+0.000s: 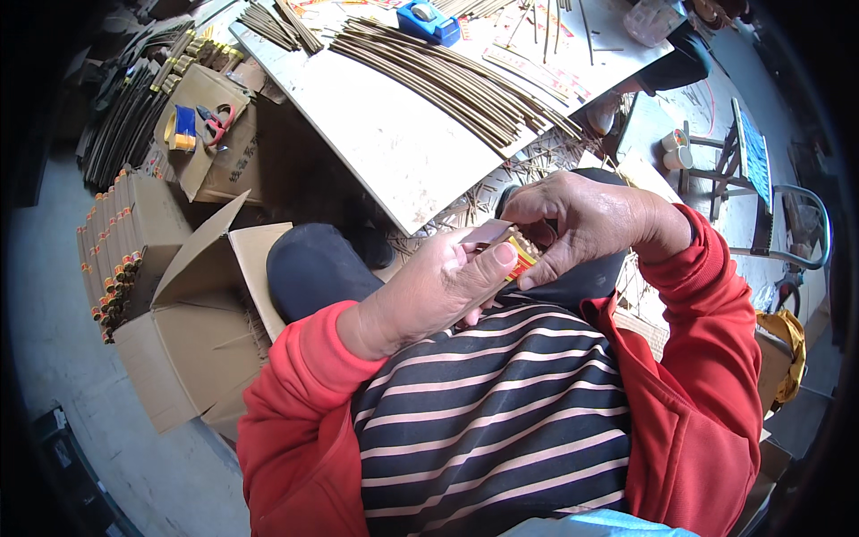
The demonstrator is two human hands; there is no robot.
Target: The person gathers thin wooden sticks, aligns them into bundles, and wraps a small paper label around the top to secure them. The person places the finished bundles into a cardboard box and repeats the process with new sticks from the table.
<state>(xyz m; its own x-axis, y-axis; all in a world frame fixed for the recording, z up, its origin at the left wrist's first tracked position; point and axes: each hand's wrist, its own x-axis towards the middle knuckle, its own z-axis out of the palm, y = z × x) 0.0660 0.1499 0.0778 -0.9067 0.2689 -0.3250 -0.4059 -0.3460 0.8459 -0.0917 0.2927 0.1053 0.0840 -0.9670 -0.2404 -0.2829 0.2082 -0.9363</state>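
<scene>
Left hand [429, 291]: closed round the near end of a small bundle of thin sticks [519, 255] w/ a red-and-yellow paper wrap – thumb pressed on the wrap's top face, fingers curled beneath.
Right hand [586, 224]: above and to the right of the bundle, fingers bent down over its far end; thumb and forefinger pinch at the stick tips or the wrap's edge (can't tell which – the knuckles hide the contact).
Bundle position: in front of the chest, above the lap, between both hands; well apart from the board.
Long axis: runs lower-left to upper-right, from the left palm toward the right fingertips. Most of its length is covered, only the coloured wrap and a few pale tips show.
Nearer hand: both touching, but the left carries the weight, the right only works the far end.
Pale flap [488, 233]: a light paper piece stands up just behind the left thumb, touching the bundle.
White board [385, 143]: tilted worktop ahead of the knees, w/ a long fan of loose sticks [447, 76] lying across it and a blue tape dispenser [428, 20] near its far edge.
Open carton [192, 322]: on the floor at the person's left, flaps up; packed tubes [112, 259] stacked just beside it.
Red scissors [215, 121]: on a second carton further left.
</scene>
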